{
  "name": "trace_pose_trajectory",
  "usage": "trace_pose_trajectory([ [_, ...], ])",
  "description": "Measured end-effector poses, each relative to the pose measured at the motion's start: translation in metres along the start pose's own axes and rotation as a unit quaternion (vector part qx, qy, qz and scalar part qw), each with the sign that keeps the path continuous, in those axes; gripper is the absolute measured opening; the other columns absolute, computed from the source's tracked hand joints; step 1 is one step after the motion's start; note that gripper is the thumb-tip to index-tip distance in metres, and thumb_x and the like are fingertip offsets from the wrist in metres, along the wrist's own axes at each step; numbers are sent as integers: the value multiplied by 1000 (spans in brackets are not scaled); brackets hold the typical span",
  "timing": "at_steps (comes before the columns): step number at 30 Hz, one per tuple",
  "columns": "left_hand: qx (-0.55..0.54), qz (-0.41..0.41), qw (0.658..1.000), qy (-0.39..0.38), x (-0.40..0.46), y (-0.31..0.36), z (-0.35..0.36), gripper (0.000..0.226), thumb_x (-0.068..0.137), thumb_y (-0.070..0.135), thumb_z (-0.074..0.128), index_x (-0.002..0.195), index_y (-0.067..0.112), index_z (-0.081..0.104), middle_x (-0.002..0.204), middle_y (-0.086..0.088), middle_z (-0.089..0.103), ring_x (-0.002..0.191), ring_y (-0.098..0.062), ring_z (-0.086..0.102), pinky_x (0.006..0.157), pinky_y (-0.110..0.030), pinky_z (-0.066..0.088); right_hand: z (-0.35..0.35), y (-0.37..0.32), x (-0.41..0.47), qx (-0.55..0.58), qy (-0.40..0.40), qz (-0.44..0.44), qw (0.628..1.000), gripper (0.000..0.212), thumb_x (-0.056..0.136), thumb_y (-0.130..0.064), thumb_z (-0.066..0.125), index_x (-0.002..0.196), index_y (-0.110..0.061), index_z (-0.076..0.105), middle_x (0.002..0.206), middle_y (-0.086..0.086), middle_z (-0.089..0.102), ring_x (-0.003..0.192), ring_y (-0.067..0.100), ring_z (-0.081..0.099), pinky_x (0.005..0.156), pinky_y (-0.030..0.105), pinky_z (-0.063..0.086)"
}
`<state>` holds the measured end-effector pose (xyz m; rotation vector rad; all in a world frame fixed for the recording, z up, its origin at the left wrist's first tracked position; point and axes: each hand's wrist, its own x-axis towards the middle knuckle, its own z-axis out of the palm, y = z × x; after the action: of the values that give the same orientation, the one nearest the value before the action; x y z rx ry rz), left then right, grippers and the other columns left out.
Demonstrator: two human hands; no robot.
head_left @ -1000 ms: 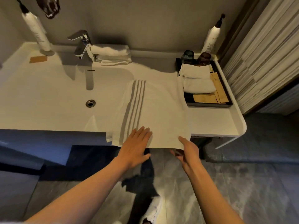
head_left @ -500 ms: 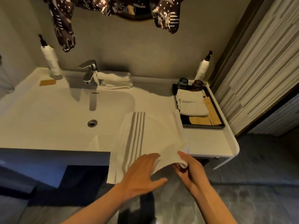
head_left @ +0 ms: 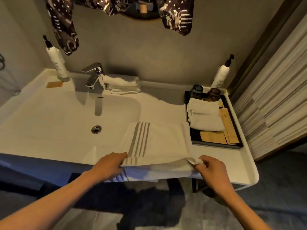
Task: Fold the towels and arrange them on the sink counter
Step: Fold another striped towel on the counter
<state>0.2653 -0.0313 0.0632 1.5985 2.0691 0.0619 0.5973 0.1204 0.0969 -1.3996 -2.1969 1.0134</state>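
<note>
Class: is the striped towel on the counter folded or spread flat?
Partly folded: both hands hold the striped towel's near edge doubled over itself.

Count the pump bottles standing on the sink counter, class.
2: one pump bottle at the back left corner beside the faucet, the other at the back right behind the black tray. None appears hidden.
</note>
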Motion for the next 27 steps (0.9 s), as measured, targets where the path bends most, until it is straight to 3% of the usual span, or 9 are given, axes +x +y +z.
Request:
trace_pose_trajectory([
  [2,-91,12,996,-22,5,-13,-18,19,76,11,55,87,26,57,83,7,64,83,-12,61,70,-26,45,-1,6,11,-9,36,-23,999,44,88,-46,64,57,-17,54,56,-6,53,60,6,50,54,23,36],
  [5,-166,39,985,22,26,-16,-52,36,72,6,61,86,40,61,91,23,66,90,11,60,76,-8,42,3,8,41,67,38,23,997,24,94,-39,59,85,-17,66,83,-1,64,80,10,59,66,28,45],
  [8,-224,34,971,79,67,-22,-76,35,72,10,62,97,34,65,97,11,70,94,-4,65,82,-27,52,9,-3,79,89,72,46,992,24,97,-34,53,109,-16,64,98,1,64,88,18,60,72,28,42],
  [13,-166,-12,959,229,147,-13,-96,32,91,15,61,120,24,51,113,-5,64,103,-27,60,84,-38,50,26,-6,136,31,150,81,985,20,97,-36,53,99,-16,54,90,0,58,92,25,58,67,26,43],
  [16,-52,27,934,351,158,11,-65,34,95,22,53,128,15,51,128,-9,54,115,-30,51,97,-44,42,60,-6,133,-125,219,-85,964,18,96,-21,54,113,-15,57,109,4,59,102,22,55,91,36,44],
  [18,41,136,939,314,159,28,-25,32,93,26,55,123,15,59,128,-8,59,119,-29,51,105,-40,35,99,-9,136,-210,135,-206,946,24,92,-13,57,115,-10,63,117,9,64,110,27,58,103,38,37],
  [20,99,210,949,215,158,34,18,44,97,28,51,138,13,52,146,-10,49,137,-26,41,116,-35,18,131,-9,142,-274,32,-217,936,36,95,-20,53,128,-10,60,134,10,59,128,29,52,111,42,27],
  [24,102,184,967,145,162,16,44,56,105,43,23,157,22,13,163,1,7,151,-16,5,122,-37,-1,143,5,147,-298,-31,-175,938,50,104,-38,29,148,-19,39,156,1,35,146,20,27,117,43,19],
  [27,100,158,969,159,161,16,44,62,104,51,20,157,20,7,164,3,2,151,-13,-3,121,-39,1,144,12,146,-311,-49,-165,935,53,104,-42,20,153,-22,26,161,-5,21,150,15,14,120,43,15],
])
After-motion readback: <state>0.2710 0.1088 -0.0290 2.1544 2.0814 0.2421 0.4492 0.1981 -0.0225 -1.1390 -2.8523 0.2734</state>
